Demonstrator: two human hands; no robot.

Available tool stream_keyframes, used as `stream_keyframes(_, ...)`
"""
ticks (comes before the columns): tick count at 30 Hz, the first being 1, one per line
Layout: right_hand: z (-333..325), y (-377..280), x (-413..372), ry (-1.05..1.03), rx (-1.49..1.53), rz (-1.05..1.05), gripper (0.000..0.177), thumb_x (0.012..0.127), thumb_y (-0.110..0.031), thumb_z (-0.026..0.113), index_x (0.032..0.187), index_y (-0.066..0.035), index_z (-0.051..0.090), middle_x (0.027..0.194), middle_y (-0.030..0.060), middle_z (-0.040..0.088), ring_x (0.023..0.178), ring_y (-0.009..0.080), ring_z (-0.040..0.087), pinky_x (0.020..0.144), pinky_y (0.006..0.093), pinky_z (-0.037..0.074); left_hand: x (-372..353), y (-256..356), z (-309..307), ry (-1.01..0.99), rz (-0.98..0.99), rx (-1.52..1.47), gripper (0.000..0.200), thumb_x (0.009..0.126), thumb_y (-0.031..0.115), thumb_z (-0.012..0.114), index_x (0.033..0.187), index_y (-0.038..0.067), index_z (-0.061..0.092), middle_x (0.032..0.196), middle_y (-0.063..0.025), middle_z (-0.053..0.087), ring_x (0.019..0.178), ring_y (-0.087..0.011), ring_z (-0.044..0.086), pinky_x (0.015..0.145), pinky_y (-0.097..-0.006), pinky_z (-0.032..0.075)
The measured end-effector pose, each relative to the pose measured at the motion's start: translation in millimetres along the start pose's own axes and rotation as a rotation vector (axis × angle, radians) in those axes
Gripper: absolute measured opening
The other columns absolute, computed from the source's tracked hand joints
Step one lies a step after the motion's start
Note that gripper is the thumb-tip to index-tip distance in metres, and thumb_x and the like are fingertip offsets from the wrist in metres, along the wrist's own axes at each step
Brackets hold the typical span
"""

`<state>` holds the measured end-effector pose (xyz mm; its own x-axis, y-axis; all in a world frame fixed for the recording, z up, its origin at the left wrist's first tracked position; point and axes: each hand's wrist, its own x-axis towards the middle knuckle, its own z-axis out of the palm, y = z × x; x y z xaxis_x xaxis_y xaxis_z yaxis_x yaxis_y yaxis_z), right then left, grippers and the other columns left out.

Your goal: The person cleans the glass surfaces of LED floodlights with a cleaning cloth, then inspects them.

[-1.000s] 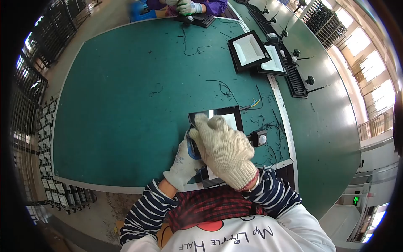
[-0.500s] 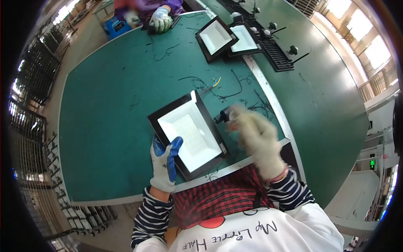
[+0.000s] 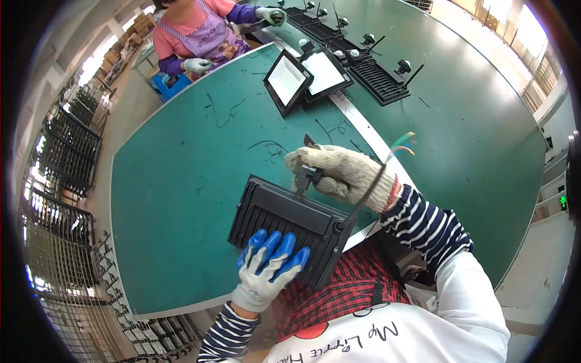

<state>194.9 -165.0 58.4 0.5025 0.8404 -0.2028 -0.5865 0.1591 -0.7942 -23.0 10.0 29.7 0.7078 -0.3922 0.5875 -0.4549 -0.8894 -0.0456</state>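
Observation:
A black LED floodlight (image 3: 290,202) is tilted over the near edge of the green table, its ribbed back facing up. My left hand (image 3: 266,272), in a white glove with blue-coated fingers, grips its lower side with the fingers across the ribs and the thumb hidden. A dark cable (image 3: 365,199) rises from the housing's right end to stripped, coloured wire ends. At the upper edge my right hand (image 3: 345,172), in a cream knit glove, closes around a small black fitting (image 3: 309,175) on the floodlight. A dark pointed piece (image 3: 310,141) sticks out above those fingers.
Two more floodlights (image 3: 286,83) lean together farther back by the metal strip. Beyond them lies a row of black ribbed housings (image 3: 380,80) with white-domed sensors. Cable scraps (image 3: 269,144) litter the green table (image 3: 175,242). A co-worker (image 3: 209,30) in gloves sits at the far left.
The floodlight has been turned from its bright front to its ribbed back. My right hand has moved left and up to its edge. The co-worker's hands have moved apart.

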Motion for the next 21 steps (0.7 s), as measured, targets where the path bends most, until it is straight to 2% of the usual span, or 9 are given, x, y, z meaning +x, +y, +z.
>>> stream_keyframes(2, -12, -7, 12, 0.023, -0.318, -0.116, 0.040, 0.095, -0.032, 0.069, 0.120, 0.000, 0.064, 0.094, 0.0130, 0.071, 0.071, 0.0164, 0.067, 0.058, 0.0249, 0.053, -1, 4, 9, 0.002, -0.010, 0.066, 0.032, 0.080, 0.015, 0.069, 0.111, 0.019, 0.075, 0.126, -0.0087, 0.067, 0.118, -0.0312, 0.063, 0.103, -0.0515, 0.050)
stream_keyframes(4, -4, -10, 22, 0.123, -0.751, -0.425, 0.044, 0.093, -0.032, 0.070, 0.122, 0.000, 0.063, 0.094, 0.0114, 0.071, 0.081, 0.0199, 0.071, 0.071, 0.0293, 0.058, 1, 9, 18, -0.066, -0.029, 0.088, 0.036, 0.081, 0.014, 0.068, 0.116, 0.016, 0.073, 0.129, -0.0107, 0.066, 0.120, -0.0328, 0.062, 0.105, -0.0519, 0.048)
stream_keyframes(5, -2, -18, 18, 0.175, -1.109, -0.322, 0.051, 0.090, -0.031, 0.070, 0.133, -0.006, 0.059, 0.109, 0.0166, 0.072, 0.104, 0.0313, 0.069, 0.093, 0.0374, 0.054, 2, 11, 23, -0.118, -0.040, 0.113, 0.037, 0.081, 0.014, 0.068, 0.118, 0.015, 0.073, 0.130, -0.0115, 0.065, 0.120, -0.0336, 0.062, 0.105, -0.0521, 0.047)
stream_keyframes(9, 48, -42, 16, 0.101, -1.825, 0.056, 0.038, 0.095, -0.030, 0.063, 0.132, -0.034, 0.060, 0.110, 0.0159, 0.066, 0.100, 0.0360, 0.071, 0.077, 0.0474, 0.058, 12, 25, 48, -0.246, -0.075, 0.222, 0.047, 0.083, 0.011, 0.065, 0.130, 0.011, 0.065, 0.135, -0.0176, 0.060, 0.123, -0.0390, 0.059, 0.106, -0.0539, 0.045)
stream_keyframes(12, 18, -16, 35, -0.015, -1.879, -0.117, 0.045, 0.100, -0.053, 0.046, 0.131, -0.025, 0.061, 0.127, 0.0157, 0.065, 0.101, 0.0350, 0.070, 0.087, 0.0504, 0.055, 14, 26, 56, -0.321, -0.092, 0.240, 0.053, 0.081, 0.011, 0.066, 0.133, 0.010, 0.062, 0.134, -0.0178, 0.060, 0.125, -0.0394, 0.057, 0.106, -0.0536, 0.045)
stream_keyframes(15, -9, -2, 46, 0.089, -1.516, -0.027, 0.046, 0.099, -0.056, 0.049, 0.130, -0.024, 0.061, 0.131, 0.0143, 0.064, 0.103, 0.0323, 0.071, 0.085, 0.0489, 0.056, 18, 16, 55, -0.386, -0.159, 0.132, 0.063, 0.074, 0.013, 0.072, 0.136, 0.009, 0.059, 0.134, -0.0177, 0.060, 0.125, -0.0394, 0.056, 0.106, -0.0527, 0.045)
stream_keyframes(16, -9, -4, 65, 0.198, -1.456, 0.146, 0.048, 0.099, -0.057, 0.051, 0.128, -0.020, 0.060, 0.113, 0.0103, 0.070, 0.094, 0.0250, 0.072, 0.082, 0.0413, 0.057, 20, 13, 52, -0.409, -0.196, 0.080, 0.067, 0.072, 0.013, 0.074, 0.137, 0.009, 0.058, 0.134, -0.0177, 0.060, 0.126, -0.0394, 0.056, 0.105, -0.0523, 0.045)
stream_keyframes(17, -22, 2, 52, 0.290, -1.235, -0.032, 0.037, 0.101, -0.045, 0.054, 0.125, -0.018, 0.061, 0.099, 0.0077, 0.067, 0.087, 0.0232, 0.070, 0.073, 0.0373, 0.057, 21, 9, 51, -0.391, -0.194, 0.062, 0.077, 0.066, 0.015, 0.080, 0.138, 0.008, 0.056, 0.135, -0.0172, 0.059, 0.126, -0.0392, 0.055, 0.105, -0.0517, 0.046)
stream_keyframes(21, -60, 1, 34, 0.371, 0.126, -0.196, 0.044, 0.103, -0.046, 0.055, 0.112, -0.003, 0.063, 0.069, -0.0014, 0.052, 0.049, 0.0045, 0.044, 0.040, 0.0218, 0.039, 42, 4, 22, -0.530, -0.360, -0.224, 0.084, 0.062, 0.029, 0.087, 0.137, 0.006, 0.058, 0.144, -0.0202, 0.055, 0.132, -0.0409, 0.051, 0.112, -0.0492, 0.043)
